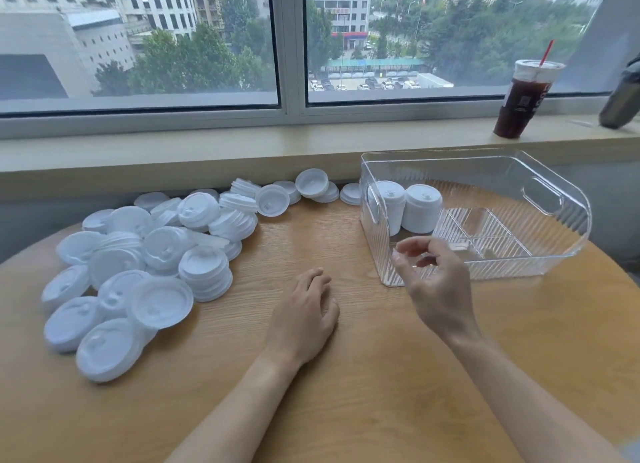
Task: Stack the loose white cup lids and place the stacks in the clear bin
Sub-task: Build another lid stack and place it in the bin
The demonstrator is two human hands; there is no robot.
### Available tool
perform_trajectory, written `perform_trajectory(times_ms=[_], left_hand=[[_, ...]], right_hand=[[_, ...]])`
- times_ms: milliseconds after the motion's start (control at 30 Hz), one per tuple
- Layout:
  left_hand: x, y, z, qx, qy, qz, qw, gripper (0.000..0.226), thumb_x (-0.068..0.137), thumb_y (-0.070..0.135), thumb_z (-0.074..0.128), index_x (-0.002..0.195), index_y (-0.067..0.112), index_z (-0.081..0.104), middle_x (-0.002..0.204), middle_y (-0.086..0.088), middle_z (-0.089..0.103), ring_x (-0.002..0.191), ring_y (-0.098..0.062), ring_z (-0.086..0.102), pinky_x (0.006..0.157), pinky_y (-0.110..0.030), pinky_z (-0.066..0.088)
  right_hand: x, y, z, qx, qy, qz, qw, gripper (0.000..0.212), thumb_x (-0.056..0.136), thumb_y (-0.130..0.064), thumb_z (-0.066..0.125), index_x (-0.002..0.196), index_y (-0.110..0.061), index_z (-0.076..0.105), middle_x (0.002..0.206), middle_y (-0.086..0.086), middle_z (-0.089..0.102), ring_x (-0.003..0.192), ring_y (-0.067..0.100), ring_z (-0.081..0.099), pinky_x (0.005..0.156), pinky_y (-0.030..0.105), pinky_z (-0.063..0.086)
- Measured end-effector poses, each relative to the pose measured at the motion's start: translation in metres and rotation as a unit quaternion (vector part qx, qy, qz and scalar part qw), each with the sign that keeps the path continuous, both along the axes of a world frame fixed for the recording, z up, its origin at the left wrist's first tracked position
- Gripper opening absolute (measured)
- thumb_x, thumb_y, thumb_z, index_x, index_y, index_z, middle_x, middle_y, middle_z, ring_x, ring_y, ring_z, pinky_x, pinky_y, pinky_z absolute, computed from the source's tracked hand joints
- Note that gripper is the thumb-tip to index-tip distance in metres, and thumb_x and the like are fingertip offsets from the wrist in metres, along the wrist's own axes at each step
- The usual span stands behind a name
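A heap of loose white cup lids (152,254) covers the left side of the round wooden table, with more lids (311,183) strung along the back by the sill. The clear bin (554,227) stands at the right, and two stacks of lids (420,208) sit upright in its far left corner. My left hand (304,318) rests flat on the table between the heap and the bin, holding nothing. My right hand (436,282) hovers at the bin's near left corner with loosely curled fingers and nothing in it.
An iced drink cup with a red straw (524,98) stands on the window sill at the back right, beside a dark object (621,98) at the frame's edge. Bare tabletop (363,376) lies in front of the bin and heap.
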State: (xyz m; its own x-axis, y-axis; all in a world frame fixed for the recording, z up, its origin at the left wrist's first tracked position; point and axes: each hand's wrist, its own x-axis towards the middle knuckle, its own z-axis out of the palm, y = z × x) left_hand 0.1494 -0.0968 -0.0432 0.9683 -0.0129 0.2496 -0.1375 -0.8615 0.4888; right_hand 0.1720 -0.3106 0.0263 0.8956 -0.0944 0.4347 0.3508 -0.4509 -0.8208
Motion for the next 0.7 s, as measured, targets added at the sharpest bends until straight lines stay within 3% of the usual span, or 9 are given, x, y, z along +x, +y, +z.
perform_trajectory(times_ms=[400,500,600,700], left_hand=[[-0.118,0.094,0.003,0.008,-0.034,0.093,0.995,0.041,0.101,0.033,0.058,0.141,0.022,0.06,0.15,0.014,0.052,0.136,-0.008,0.048,0.103,-0.028,0.047],[-0.152,0.121,0.003,0.014,-0.059,0.079,0.995,0.035,0.101,0.028,0.062,0.135,0.019,0.064,0.144,0.013,0.057,0.133,-0.004,0.049,0.102,-0.022,0.047],[-0.179,0.152,0.005,0.021,-0.073,0.099,0.992,0.031,0.098,0.023,0.066,0.129,0.019,0.068,0.137,0.013,0.061,0.125,-0.002,0.053,0.093,-0.023,0.052],[-0.196,0.182,0.004,0.018,-0.08,0.164,0.983,0.028,0.094,0.019,0.072,0.121,0.018,0.07,0.124,0.009,0.065,0.11,-0.012,0.061,0.083,-0.031,0.056]], right_hand=[[-0.078,0.108,-0.054,-0.066,0.126,0.173,0.975,0.022,0.089,-0.019,0.077,0.108,-0.029,0.071,0.1,-0.02,0.069,0.095,-0.008,0.061,0.081,0.008,0.046],[-0.09,0.139,-0.057,-0.095,0.115,0.208,0.967,0.023,0.09,-0.019,0.076,0.112,-0.026,0.071,0.103,-0.016,0.069,0.094,-0.007,0.061,0.082,0.003,0.041],[-0.102,0.171,-0.058,-0.11,0.111,0.235,0.959,0.027,0.092,-0.02,0.073,0.118,-0.024,0.069,0.109,-0.013,0.068,0.101,-0.001,0.06,0.088,0.007,0.041],[-0.108,0.202,-0.061,-0.12,0.107,0.256,0.953,0.036,0.092,-0.021,0.071,0.128,-0.023,0.063,0.116,-0.012,0.064,0.106,0.001,0.057,0.093,0.011,0.044]])
